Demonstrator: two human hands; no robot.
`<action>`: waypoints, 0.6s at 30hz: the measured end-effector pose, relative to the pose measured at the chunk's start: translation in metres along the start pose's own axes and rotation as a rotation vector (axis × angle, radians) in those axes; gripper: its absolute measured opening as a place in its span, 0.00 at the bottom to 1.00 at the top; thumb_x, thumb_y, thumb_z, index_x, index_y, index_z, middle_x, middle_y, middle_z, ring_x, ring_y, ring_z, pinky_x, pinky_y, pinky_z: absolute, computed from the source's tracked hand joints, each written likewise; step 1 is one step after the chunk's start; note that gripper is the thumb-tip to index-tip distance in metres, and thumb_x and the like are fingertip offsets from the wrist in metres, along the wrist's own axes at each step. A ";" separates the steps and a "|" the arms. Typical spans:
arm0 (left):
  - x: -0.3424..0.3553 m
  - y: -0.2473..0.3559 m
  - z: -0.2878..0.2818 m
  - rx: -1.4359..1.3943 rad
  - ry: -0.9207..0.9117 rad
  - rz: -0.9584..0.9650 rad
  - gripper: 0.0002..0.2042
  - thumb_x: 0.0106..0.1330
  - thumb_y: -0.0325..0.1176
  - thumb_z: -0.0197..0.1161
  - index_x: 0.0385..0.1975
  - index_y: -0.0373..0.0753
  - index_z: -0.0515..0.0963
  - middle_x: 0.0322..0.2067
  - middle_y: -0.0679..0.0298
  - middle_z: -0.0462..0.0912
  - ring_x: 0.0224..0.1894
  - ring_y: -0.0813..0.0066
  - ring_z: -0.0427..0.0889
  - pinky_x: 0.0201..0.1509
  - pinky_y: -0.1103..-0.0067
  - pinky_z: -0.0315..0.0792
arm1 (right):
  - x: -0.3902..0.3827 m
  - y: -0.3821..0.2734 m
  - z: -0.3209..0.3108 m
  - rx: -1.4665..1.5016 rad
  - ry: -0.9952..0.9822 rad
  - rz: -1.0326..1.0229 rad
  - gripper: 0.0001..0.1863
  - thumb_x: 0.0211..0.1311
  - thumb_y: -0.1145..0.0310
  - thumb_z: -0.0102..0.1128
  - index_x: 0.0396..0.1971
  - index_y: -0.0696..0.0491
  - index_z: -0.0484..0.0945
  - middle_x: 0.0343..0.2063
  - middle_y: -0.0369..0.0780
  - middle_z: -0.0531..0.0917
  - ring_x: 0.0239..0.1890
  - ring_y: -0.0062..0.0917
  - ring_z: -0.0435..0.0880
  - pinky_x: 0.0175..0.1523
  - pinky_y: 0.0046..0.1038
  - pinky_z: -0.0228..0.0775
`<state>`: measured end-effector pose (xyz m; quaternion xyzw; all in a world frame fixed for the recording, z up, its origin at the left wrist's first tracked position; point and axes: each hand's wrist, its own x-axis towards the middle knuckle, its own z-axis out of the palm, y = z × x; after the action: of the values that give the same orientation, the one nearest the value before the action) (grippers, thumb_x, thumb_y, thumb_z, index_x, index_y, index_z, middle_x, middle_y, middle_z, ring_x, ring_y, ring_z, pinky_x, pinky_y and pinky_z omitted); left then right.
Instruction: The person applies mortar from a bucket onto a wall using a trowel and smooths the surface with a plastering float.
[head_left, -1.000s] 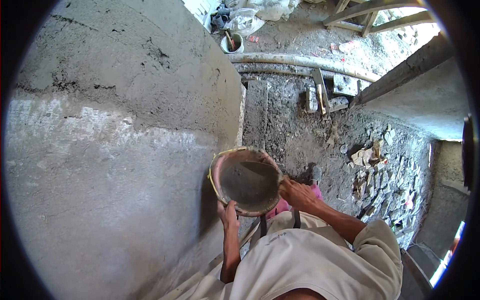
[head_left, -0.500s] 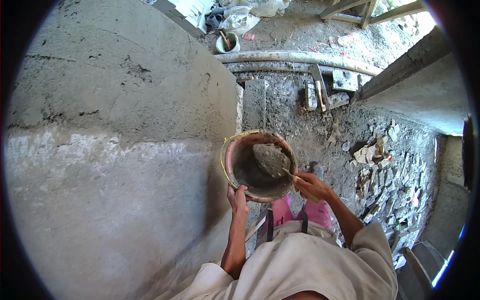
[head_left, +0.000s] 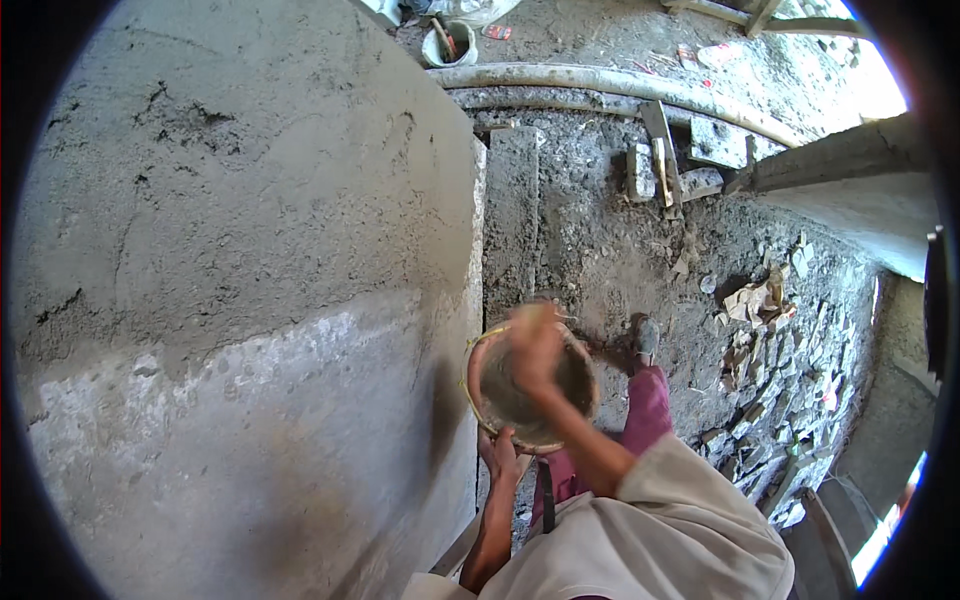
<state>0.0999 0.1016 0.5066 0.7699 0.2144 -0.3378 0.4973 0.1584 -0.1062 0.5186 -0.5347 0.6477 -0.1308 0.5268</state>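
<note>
A round bucket (head_left: 583, 385) with a reddish rim and a thin yellow handle is held in front of my body, next to the plastered wall. Wet grey mortar (head_left: 510, 400) lies inside it. My left hand (head_left: 503, 455) grips the near left side of the rim, thumb on top. Over the far part of the bucket, my right hand (head_left: 537, 358) is smeared by motion, closed round the pale handle of a trowel (head_left: 535, 320). The trowel's blade cannot be made out behind the hand.
On the left stands a wall (head_left: 300, 220), rough wet plaster above and smoother below. Ahead, pale poles (head_left: 600, 78) cross the ground, with a white pail (head_left: 449, 45) beyond. A block (head_left: 640, 172) and boards lie before them. Rubble (head_left: 770, 400) covers the right side.
My right hand has swung from the bucket's right side to over its far part, taking the trowel along. The bucket sits slightly lower and further right in view. One foot now shows further forward.
</note>
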 end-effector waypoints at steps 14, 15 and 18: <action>-0.055 0.050 -0.059 0.035 0.084 0.131 0.28 0.53 0.24 0.60 0.58 0.34 0.69 0.47 0.60 0.76 0.46 0.66 0.76 0.51 0.73 0.72 | -0.116 -0.038 -0.175 -0.444 -0.836 -0.603 0.21 0.67 0.54 0.53 0.53 0.50 0.68 0.46 0.47 0.78 0.39 0.45 0.83 0.42 0.46 0.75; -0.060 0.056 -0.052 0.051 0.099 0.184 0.25 0.53 0.23 0.58 0.55 0.34 0.70 0.44 0.60 0.76 0.45 0.68 0.77 0.50 0.73 0.72 | -0.103 -0.011 -0.188 -0.504 -0.784 -0.602 0.21 0.66 0.54 0.53 0.52 0.51 0.69 0.46 0.48 0.78 0.38 0.46 0.83 0.40 0.45 0.76; -0.079 0.079 -0.033 0.050 0.074 0.194 0.23 0.51 0.23 0.58 0.51 0.33 0.71 0.40 0.61 0.76 0.41 0.69 0.77 0.47 0.73 0.72 | -0.080 0.060 -0.202 -0.700 -0.684 -0.545 0.20 0.66 0.53 0.51 0.50 0.53 0.69 0.43 0.50 0.79 0.35 0.48 0.83 0.37 0.45 0.76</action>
<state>0.1092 0.0993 0.6224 0.8111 0.1489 -0.2645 0.5000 -0.0513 -0.0953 0.6012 -0.8376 0.2831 0.1417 0.4452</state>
